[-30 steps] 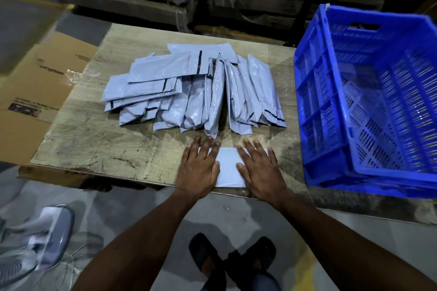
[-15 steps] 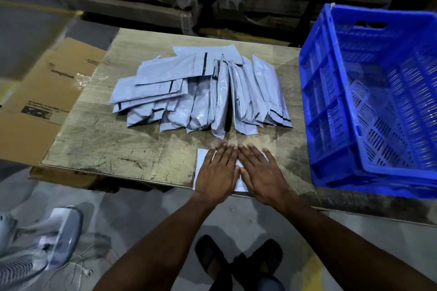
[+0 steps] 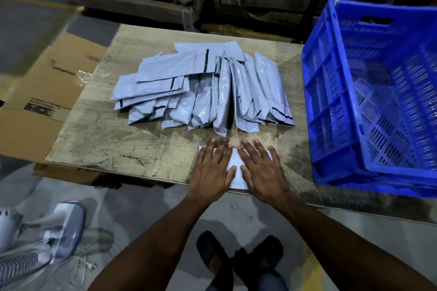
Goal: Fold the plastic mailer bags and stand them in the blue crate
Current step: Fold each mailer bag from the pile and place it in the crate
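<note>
A white mailer (image 3: 236, 163) is pressed flat at the near surface (image 3: 113, 139) edge by the left hand (image 3: 211, 170) and right hand (image 3: 262, 170), fingers spread; if released early, springing open before the crate (image 3: 331, 106) is likely

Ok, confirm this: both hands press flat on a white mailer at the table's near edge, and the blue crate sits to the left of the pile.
One thing is wrong: the blue crate sits to the right of the pile, not the left. The head view shows it. The rest holds: left hand and right hand press flat on the white mailer at the table's near edge.
</note>
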### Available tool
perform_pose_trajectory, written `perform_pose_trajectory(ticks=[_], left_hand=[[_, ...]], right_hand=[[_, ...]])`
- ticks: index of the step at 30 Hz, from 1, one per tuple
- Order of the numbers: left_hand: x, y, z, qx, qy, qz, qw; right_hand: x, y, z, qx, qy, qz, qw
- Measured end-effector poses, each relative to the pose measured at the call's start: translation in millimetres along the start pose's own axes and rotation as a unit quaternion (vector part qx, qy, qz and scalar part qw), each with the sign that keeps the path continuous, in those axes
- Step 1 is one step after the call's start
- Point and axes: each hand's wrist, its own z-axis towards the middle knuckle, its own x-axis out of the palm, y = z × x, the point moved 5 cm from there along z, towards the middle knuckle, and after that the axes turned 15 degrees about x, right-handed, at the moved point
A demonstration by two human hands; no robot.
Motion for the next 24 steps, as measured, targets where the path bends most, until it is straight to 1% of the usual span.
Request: perform_pose_trajectory(ticks=[9,18,20,23,24], left_hand=[[1,3,-4,-0.022,-0.002,-0.001,1.000],[-1,4,-3,-0.008,-0.026,0.008,1.000],[-1,6,-2,0.000,-0.023,0.006,1.000],[0,9,-1,0.018,-0.016,0.005,1.000],[-1,10,-1,0.025,-0.015,0.003,1.000]], right_hand=[[0,-2,1,-0.004,-0.009,0.020,1.000],[-2,-1,3,-0.013,0.029,0.004,0.999],[-5,-3,-1,-0.046,0.031,0.009,0.998],[-7,-10,-20,-0.172,0.013,-0.008,0.985],[-6,-14,-26,-0.201,0.010,-0.018,0.979]])
